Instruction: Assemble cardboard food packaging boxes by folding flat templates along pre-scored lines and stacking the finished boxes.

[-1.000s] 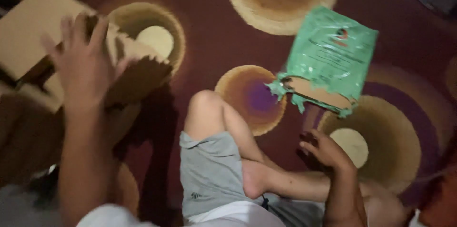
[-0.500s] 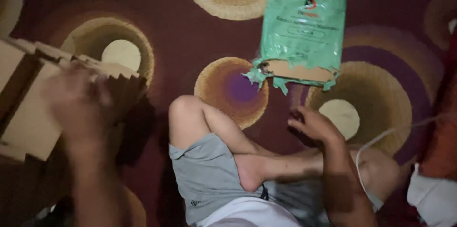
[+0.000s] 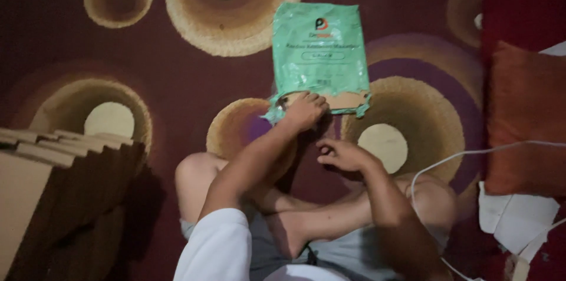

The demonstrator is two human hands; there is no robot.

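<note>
**Green mailer bag on patterned carpet, both hands at its torn edge**

Left hand (image 3: 303, 111): fingers curled down over the torn lower edge of the green plastic mailer bag (image 3: 319, 54), gripping it at the left of the tear. Forearm reaches out from a white sleeve (image 3: 219, 248).

Right hand (image 3: 342, 154): loosely curled, fingers half bent, empty; it hovers just below the bag's torn edge without touching it.

Green plastic mailer bag: flat, rectangular, lying on the carpet (image 3: 59, 39) directly ahead of the person's crossed legs. A printed label block with a small round logo sits in its upper half. Lower edge ragged and open; brown cardboard (image 3: 345, 100) shows inside the opening.

Stack of flat cardboard pieces (image 3: 53, 186): left of the person, well apart from the bag, layered edges fanned at the top.

Carpet: dark maroon with tan and purple concentric circles.

Orange-red cushion (image 3: 525, 122): far right. White cable (image 3: 471, 154) loops beside it; white fabric (image 3: 516, 219) lies below the cushion.
</note>
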